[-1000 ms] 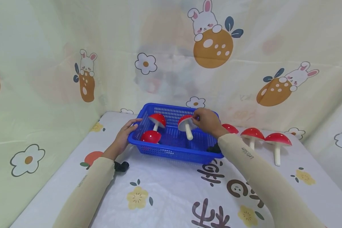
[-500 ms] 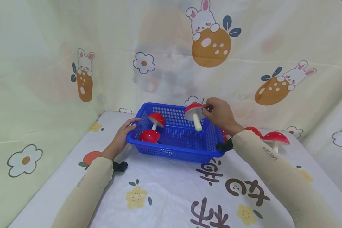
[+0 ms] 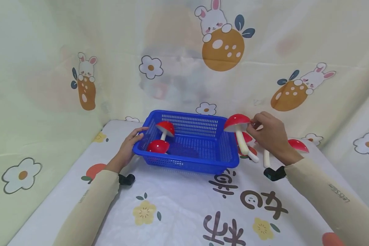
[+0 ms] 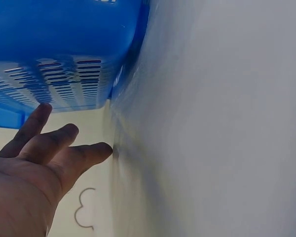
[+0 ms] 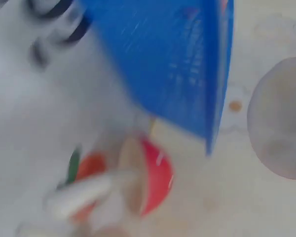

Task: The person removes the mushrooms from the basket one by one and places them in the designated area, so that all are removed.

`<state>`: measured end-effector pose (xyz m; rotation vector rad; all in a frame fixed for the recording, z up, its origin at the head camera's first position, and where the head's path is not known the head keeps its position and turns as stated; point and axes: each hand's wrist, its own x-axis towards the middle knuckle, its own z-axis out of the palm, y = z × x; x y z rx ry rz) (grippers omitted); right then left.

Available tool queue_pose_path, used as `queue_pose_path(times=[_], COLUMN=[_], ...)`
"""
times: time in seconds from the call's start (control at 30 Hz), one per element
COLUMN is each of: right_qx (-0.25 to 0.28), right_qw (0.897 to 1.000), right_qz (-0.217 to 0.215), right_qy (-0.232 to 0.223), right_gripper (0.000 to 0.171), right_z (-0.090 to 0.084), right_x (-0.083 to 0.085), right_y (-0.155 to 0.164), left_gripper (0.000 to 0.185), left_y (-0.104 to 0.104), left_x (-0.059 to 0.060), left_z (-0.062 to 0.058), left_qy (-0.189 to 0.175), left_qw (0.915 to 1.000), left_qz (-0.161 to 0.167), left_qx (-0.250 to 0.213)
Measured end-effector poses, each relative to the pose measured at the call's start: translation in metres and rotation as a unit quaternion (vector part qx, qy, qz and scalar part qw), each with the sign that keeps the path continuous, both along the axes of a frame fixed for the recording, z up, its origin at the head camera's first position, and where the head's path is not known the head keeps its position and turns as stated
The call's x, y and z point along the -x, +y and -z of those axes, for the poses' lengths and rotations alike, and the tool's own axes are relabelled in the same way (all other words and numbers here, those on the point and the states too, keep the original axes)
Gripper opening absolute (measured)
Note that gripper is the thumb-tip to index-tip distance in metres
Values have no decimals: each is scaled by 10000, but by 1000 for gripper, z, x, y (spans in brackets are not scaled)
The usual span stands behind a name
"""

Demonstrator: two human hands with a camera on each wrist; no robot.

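Note:
My right hand [image 3: 269, 133] pinches the rim of a red-capped toy mushroom [image 3: 237, 123] and holds it in the air just past the right edge of the blue basket [image 3: 187, 165], stem hanging down. My left hand [image 3: 130, 146] rests with straight fingers against the basket's left wall [image 4: 64, 84]. Two more red mushrooms [image 3: 164, 129] [image 3: 155, 147] lie inside the basket at its left end. The right wrist view is blurred; it shows the basket wall [image 5: 172, 64] and a red mushroom [image 5: 148, 175] lying on the table.
Other red mushrooms [image 3: 297, 145] [image 3: 249, 150] lie on the table right of the basket, partly behind my right hand. A printed cloth covers the table [image 3: 178, 208]; printed curtains close off the back and both sides.
My right hand lifted the mushroom out of the basket and carried it right, past the basket's right rim. The left hand stayed on the basket's left wall.

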<state>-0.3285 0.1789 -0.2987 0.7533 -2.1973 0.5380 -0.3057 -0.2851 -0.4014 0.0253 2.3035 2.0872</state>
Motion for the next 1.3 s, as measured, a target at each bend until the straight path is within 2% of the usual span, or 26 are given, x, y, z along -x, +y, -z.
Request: queue_pose_path(times=[0.13, 0.27, 0.43, 0.7, 0.83, 0.97, 1.1, 1.3], right_qx=[-444, -969, -1556, -2121, -2571, -2876, -2832, -3009], right_qw=[9981, 9934, 9864, 9772, 9661, 9569, 9563, 9443], right_qz=[254, 441, 235, 26, 87, 152, 202, 664], right_qy=[335, 437, 483, -101, -205, -371, -695, -1157], right_gripper=[18, 28, 36, 34, 39, 42, 40, 45], right_z=[8, 21, 43, 73, 81, 81, 79, 75], right_x=[-11, -20, -28, -24, -26, -33, -39, -49], right_y=[24, 38, 44, 38, 38, 37, 34, 33], left_gripper=[45, 46, 46, 44, 44, 44, 43, 43], left_y=[-2, -3, -3, -4, -1, 1, -1, -1], left_x=[-1, -2, -3, -1, -1, 0, 0, 0], left_z=[0, -1, -1, 1, 1, 0, -1, 1], left_qy=[29, 43, 13, 48, 36, 58, 87, 64], left_qw=[10000, 10000, 10000, 10000, 10000, 10000, 9999, 9999], left_qz=[15, 17, -6, 28, 62, 68, 40, 45], left_qx=[-9, 18, 64, 47, -14, -1, 74, 64])
